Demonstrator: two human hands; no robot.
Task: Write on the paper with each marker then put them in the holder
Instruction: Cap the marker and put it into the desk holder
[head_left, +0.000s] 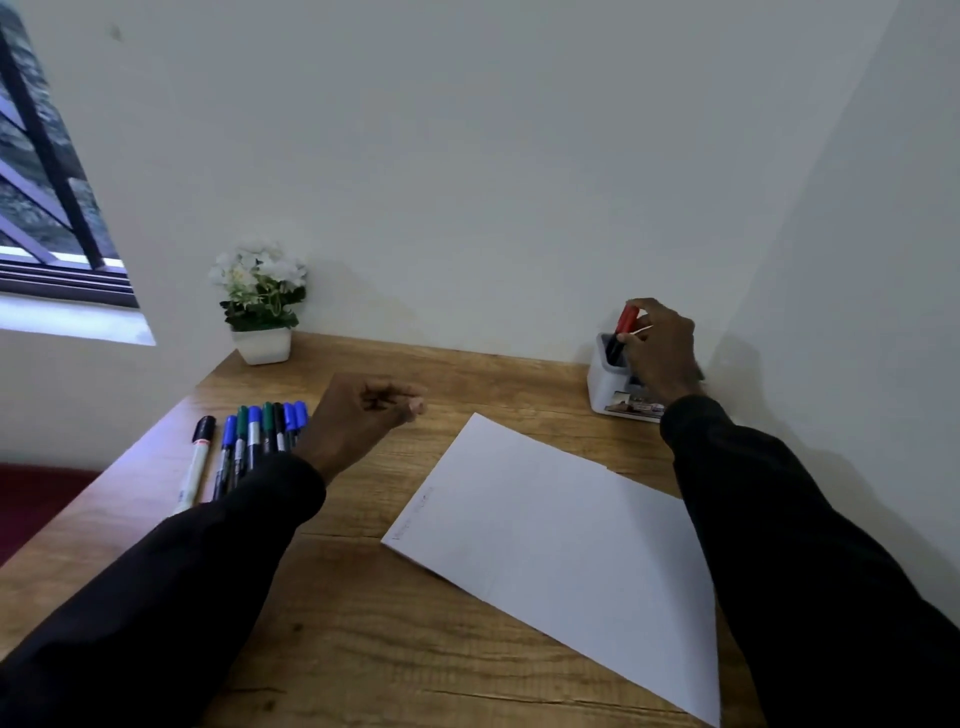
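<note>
A white sheet of paper (556, 551) lies at an angle on the wooden desk (363, 623), with faint writing near its left edge. At the back right stands a white holder (605, 387). My right hand (662, 348) is over it, shut on a red-capped marker (626, 319) whose lower end is inside the holder. My left hand (363, 421) hovers over the desk with fingers curled and nothing in it. Just left of it lie several blue, green and black markers (260, 436) side by side, and a white marker with a black cap (196, 457).
A small white pot of white flowers (262, 306) stands at the back left corner against the wall. White walls close the desk at the back and on the right. A window (47, 208) is at the far left, above a dark red seat (31, 504).
</note>
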